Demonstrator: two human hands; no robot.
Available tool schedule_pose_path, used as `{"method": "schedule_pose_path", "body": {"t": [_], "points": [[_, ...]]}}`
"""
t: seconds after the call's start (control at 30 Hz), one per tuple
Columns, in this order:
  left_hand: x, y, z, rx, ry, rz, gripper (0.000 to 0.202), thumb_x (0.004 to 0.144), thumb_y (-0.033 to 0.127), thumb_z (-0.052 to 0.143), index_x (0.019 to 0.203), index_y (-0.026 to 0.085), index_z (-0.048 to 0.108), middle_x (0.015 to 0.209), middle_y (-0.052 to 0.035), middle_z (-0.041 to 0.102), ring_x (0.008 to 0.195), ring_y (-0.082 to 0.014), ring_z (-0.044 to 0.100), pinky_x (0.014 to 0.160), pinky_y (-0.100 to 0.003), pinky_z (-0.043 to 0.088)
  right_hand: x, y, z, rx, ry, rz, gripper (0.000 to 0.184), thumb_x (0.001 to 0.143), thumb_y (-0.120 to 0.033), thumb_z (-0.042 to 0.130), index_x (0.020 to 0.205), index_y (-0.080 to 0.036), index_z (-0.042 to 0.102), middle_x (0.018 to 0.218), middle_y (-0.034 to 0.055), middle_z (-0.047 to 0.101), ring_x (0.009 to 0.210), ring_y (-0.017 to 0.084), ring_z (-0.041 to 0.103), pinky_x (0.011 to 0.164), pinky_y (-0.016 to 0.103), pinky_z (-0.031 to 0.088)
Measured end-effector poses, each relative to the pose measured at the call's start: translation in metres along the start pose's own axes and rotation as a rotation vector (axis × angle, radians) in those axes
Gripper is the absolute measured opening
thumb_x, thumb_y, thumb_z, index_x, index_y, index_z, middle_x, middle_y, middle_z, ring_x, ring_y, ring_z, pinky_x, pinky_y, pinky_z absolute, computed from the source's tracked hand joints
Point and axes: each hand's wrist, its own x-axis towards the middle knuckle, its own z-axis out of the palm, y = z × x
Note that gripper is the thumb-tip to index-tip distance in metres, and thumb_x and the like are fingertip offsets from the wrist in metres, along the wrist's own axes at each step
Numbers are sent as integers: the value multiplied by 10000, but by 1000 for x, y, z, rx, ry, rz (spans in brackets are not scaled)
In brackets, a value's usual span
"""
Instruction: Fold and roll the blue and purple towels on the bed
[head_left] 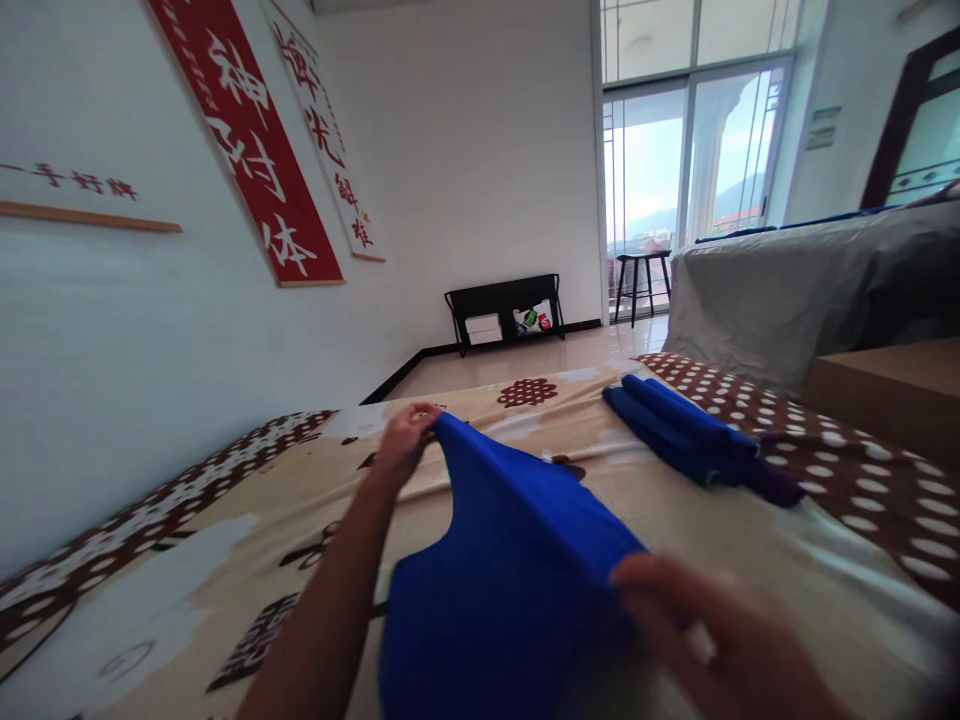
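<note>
A blue cloth (502, 560) is stretched out between both hands over a beige patterned bedspread (225, 540). My left hand (405, 435) is closed, pinching the far corner of the cloth. My right hand (712, 640), close to the camera and blurred, grips the cloth's near edge with curled fingers. A pile of folded blue cloths (679, 425) lies on the bedspread to the right, beyond my right hand, with a dark purple one (780, 485) at its near end.
A white wall with red banners (247, 140) runs along the left. A black low shelf (506, 310) stands at the far wall. A stool (641, 280) stands by glass doors. A grey covered piece of furniture (787, 280) and a wooden surface (885, 385) are at right.
</note>
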Motion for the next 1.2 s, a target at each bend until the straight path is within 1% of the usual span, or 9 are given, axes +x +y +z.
{"method": "schedule_pose_path", "body": {"t": [0.07,0.13,0.23,0.33,0.5,0.7,0.87,1.03,1.2], "points": [[-3,36,-39,-125,75,25,271,952,365,567,1109,145,580,935,-22,621,775,-131,603,723,-308,534,55,1,-43,147,112,97,247,897,-468,566,864,-296,740,724,19,722,569,147,675,478,210,542],[-12,69,-69,-215,126,53,175,944,249,582,1083,145,568,842,16,588,736,-87,556,751,-272,487,109,10,-70,335,173,235,327,939,-401,518,973,-150,723,847,67,740,662,124,695,593,203,542],[-29,107,-97,-283,153,90,196,910,184,631,1088,130,567,817,38,577,764,-62,539,848,-290,427,164,24,-85,553,189,298,514,994,-355,340,1247,27,574,1067,175,706,860,133,703,740,262,504],[-42,129,-111,-282,165,163,270,904,163,643,1150,87,562,849,42,589,843,-67,554,959,-365,357,191,28,-87,574,213,266,592,924,-315,391,1310,129,456,1184,278,615,949,146,669,721,278,443],[-51,137,-125,-225,187,227,344,910,141,634,1231,43,560,909,21,626,1006,-133,573,1018,-445,293,213,20,-94,461,127,250,638,828,-291,196,897,166,636,1177,271,593,979,114,633,637,258,388],[-49,137,-135,-193,160,261,381,909,120,610,1275,32,555,1010,15,670,1196,-176,525,1041,-400,290,237,21,-94,291,73,108,676,713,-260,49,543,207,508,1089,270,598,942,121,619,563,261,340],[-45,140,-129,-43,269,372,489,780,123,734,1237,17,597,947,12,689,1137,-210,590,1058,-543,285,253,23,-89,394,188,136,744,684,-289,11,661,284,486,1060,318,580,890,128,618,534,259,321],[-41,143,-120,88,425,408,509,701,224,783,1117,-41,656,771,23,640,1056,-298,646,999,-712,242,267,26,-83,368,268,99,692,782,-315,393,1156,262,465,1006,302,640,783,142,667,628,217,399],[-39,146,-122,273,421,325,428,824,217,632,1118,-95,623,743,24,606,1090,-335,616,923,-696,250,279,28,-78,246,244,64,733,789,-312,215,1122,297,449,941,279,643,740,115,651,597,222,386]]}}
